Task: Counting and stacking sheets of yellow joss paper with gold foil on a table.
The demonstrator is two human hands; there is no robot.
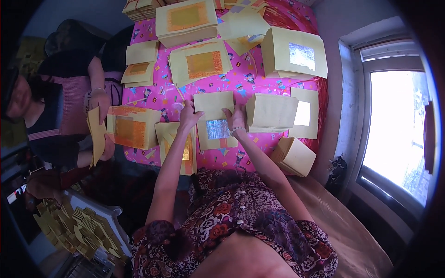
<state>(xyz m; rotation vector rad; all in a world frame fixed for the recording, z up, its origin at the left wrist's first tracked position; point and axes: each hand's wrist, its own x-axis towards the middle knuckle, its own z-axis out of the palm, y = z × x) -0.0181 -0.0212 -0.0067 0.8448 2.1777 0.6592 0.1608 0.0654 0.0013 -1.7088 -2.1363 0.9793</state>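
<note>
In front of me lies a pale yellow sheet of paper (213, 103), with another piece bearing a silver foil rectangle (217, 129) showing at its lower part. My left hand (188, 116) pinches the sheet's left edge, its thumb on top and the fingers partly hidden. At the opposite edge my right hand (236, 118), with a bracelet at the wrist, grips the paper with its thumb over the top. Just right of that hand stands a stack of plain yellow paper (272, 112). Beside my left forearm lies yellow paper with orange and gold foil (178, 143).
A pink patterned cloth (241, 160) covers the table. Stacks with orange-gold squares (187, 18) and a silver-foil stack (295, 52) stand farther back. At the left, a co-worker (65, 102) holds yellow sheets (96, 134). A tilted stack (294, 157) sits near right.
</note>
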